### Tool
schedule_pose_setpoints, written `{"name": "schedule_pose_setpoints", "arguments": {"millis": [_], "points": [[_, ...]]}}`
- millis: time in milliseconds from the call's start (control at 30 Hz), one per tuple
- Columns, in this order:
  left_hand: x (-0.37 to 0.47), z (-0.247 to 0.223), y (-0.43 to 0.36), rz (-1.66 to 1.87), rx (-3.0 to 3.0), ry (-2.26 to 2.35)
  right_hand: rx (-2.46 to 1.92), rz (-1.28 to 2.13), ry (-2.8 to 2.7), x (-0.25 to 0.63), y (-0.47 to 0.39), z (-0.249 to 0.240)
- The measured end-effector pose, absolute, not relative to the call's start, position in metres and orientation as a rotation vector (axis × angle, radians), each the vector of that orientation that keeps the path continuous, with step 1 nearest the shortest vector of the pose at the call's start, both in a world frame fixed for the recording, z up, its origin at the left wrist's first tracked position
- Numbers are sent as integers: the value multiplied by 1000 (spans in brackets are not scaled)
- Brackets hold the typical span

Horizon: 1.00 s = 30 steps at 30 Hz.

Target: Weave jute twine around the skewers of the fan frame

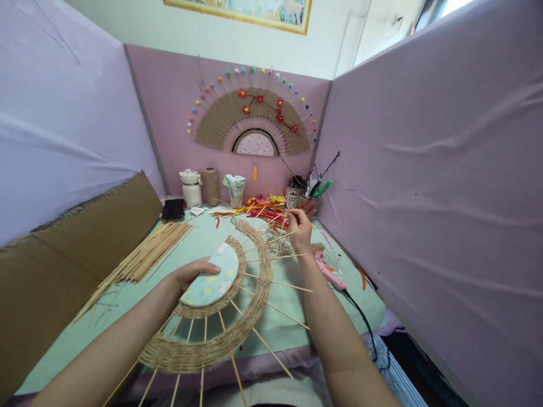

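Note:
My left hand (pixel 195 273) grips the pale flowered half-round centre (pixel 214 280) of a fan, thumb on top and the other fingers hidden beneath. Thin wooden sticks (pixel 275 353) spread out from this centre, crossed by a narrow inner ring and a wider woven twine band (pixel 266 271). The fan is tilted over the table's front edge. At the far right end of the band, my right hand (pixel 300 230) is closed in a pinch among the stick tips, on what looks like twine. Loose loops of twine (pixel 280 244) lie just under it.
Loose sticks (pixel 144 251) lie at left beside a brown cardboard sheet (pixel 80 271). Red and orange strips (pixel 258 210), a jar (pixel 192 189) and a twine spool (pixel 211 186) stand behind. A pink corded glue gun (pixel 333 277) lies right. A finished fan (pixel 254 113) hangs on the back panel.

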<state>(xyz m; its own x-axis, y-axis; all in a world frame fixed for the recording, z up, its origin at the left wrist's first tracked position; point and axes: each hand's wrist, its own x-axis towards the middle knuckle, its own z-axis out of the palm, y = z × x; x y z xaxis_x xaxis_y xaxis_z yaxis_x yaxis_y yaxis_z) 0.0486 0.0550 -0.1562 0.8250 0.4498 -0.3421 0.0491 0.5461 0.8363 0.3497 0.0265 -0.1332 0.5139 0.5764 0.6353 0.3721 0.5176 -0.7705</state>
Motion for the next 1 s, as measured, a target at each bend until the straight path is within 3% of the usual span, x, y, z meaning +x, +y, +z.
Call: {"name": "schedule_pose_setpoints", "arguments": {"millis": [1000], "points": [[47,-162,57,226,968,439,-1136,721,-1313,314,51,-149]]}}
